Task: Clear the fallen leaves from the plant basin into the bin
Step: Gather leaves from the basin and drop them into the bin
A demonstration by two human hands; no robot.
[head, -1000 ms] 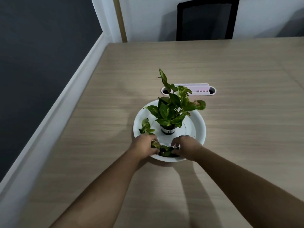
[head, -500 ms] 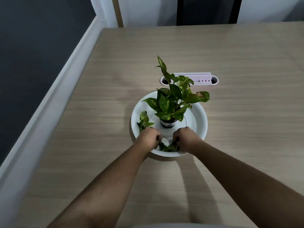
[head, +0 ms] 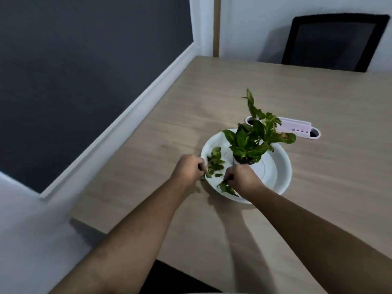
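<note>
Progress: early | left hand point(head: 187, 169) and right hand point(head: 241, 179) each clutch fallen leaves point(head: 214, 163) | more lie in basin point(head: 280, 166), near-left, on worktop point(head: 169, 134) | I see no bin.

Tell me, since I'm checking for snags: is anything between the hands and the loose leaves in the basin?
Nothing visible. The left hand and right hand are already on the leaves in the basin; the potted plant stands behind. No bin is in view.
</note>
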